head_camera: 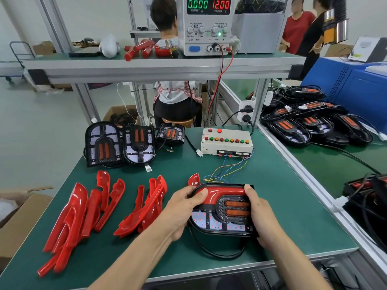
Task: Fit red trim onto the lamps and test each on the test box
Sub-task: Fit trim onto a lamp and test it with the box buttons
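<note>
Lamp point(222, 210) held flat between both hands on green mat point(293, 206). Left hand point(182, 210) grips its left end, thumb pressing red trim point(219, 192); right hand point(261, 216) clasps right end.

Place: factory assembly line | green-matted workbench point(272, 197) on aluminium framing | 12 o'clock: power supply point(206, 26) on shelf | 1 o'clock: test box point(227, 143) with coloured buttons | 9 o'clock: red trim pieces point(83, 208) | 2 o'clock: stacked lamps point(314, 124) | 12 o'clock, beyond: seated worker point(173, 97) at next bench
</note>
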{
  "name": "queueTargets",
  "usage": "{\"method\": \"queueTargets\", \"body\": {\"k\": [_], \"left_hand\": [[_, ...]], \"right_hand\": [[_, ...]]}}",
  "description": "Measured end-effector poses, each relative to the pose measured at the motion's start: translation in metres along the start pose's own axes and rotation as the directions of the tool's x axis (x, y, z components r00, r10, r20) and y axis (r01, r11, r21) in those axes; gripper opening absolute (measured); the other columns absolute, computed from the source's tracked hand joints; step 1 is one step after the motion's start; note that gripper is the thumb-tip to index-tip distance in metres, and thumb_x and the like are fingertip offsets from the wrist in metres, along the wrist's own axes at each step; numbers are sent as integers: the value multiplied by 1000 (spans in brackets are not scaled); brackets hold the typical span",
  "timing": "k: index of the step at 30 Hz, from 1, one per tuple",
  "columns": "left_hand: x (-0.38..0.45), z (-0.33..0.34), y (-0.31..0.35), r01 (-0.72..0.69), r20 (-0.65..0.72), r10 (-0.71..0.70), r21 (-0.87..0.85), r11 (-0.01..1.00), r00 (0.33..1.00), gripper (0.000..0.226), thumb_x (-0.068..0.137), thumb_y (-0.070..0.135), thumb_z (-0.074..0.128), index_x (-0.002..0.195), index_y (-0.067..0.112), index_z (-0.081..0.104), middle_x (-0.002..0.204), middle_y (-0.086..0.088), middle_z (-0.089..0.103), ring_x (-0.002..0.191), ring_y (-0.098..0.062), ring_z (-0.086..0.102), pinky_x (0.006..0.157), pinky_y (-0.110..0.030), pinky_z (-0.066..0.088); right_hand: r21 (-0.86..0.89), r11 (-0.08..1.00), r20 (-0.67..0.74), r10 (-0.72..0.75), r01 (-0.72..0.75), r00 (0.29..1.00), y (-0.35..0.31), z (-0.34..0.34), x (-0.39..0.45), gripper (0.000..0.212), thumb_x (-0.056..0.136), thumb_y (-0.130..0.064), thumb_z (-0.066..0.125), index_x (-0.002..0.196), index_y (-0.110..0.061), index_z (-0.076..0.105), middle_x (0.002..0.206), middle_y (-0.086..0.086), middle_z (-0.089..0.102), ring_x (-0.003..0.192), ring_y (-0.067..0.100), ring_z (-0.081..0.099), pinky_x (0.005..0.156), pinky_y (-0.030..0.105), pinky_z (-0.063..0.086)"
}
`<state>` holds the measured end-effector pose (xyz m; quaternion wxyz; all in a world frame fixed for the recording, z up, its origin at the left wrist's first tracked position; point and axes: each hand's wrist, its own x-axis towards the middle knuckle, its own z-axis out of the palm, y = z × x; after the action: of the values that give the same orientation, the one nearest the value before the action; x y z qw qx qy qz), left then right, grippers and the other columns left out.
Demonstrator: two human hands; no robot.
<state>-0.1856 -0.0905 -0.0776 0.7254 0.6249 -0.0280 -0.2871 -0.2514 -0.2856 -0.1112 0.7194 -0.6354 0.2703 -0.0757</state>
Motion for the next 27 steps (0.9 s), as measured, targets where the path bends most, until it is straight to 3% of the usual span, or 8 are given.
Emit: {"method": "queueTargets", "body": {"k": [6, 9, 11, 13, 17, 27], "left_hand": [[-2, -1, -3, -32, 27, 32, 17, 999, 999, 25, 96, 25, 69, 116, 11, 72, 111, -13, 77, 103, -29, 72, 98, -41, 56], [-1, -6, 1, 14, 65, -15, 6, 1000, 998, 43, 86, 37, 73, 119, 10, 72, 114, -13, 76, 108, -28, 72, 98, -40, 56], [-2, -9, 3, 74, 135, -67, -42, 996, 989, 44, 94, 42, 64, 124, 11, 71, 120, -12, 74, 115, -28, 70, 103, -45, 53], [-3, -10, 2, 67, 167, -52, -80, 995, 985, 41, 96, 37, 63, 125, 10, 70, 124, -16, 72, 116, -30, 69, 103, -49, 52], [-3, -7, -1, -13, 94, 16, -23, 1000, 995, 24, 97, 17, 66, 117, 5, 72, 122, -23, 70, 98, -26, 71, 90, -42, 56], [-11, -5, -8, 21, 72, -15, -76, 997, 997, 24, 97, 15, 67, 118, 6, 73, 122, -24, 70, 106, -33, 69, 105, -60, 47]], "right_hand": [[-1, 1000, -3, 14, -14, 1000, -1, 0, 0, 52, 99, -60, 47, 91, -23, 83, 94, 12, 80, 87, 29, 78, 84, 40, 59], [19, 1000, -1, 24, -24, 1000, -1, 0, -2, 52, 100, -59, 48, 94, -21, 83, 96, 14, 80, 89, 31, 78, 86, 42, 59], [50, 998, -9, 30, -29, 1000, -1, 0, -2, 49, 100, -59, 47, 94, -25, 82, 97, 15, 79, 90, 31, 78, 84, 41, 59], [81, 996, -11, 40, -39, 999, -1, -1, -2, 50, 100, -60, 47, 94, -25, 82, 98, 15, 79, 91, 32, 78, 83, 41, 60], [103, 993, -23, 64, -61, 998, -2, -2, 0, 50, 100, -58, 48, 94, -21, 82, 100, 18, 78, 93, 35, 77, 89, 48, 59], [110, 990, 10, 92, -93, 996, -1, -8, -7, 56, 98, -59, 51, 97, -12, 81, 99, 19, 78, 90, 35, 77, 82, 43, 59]]}}
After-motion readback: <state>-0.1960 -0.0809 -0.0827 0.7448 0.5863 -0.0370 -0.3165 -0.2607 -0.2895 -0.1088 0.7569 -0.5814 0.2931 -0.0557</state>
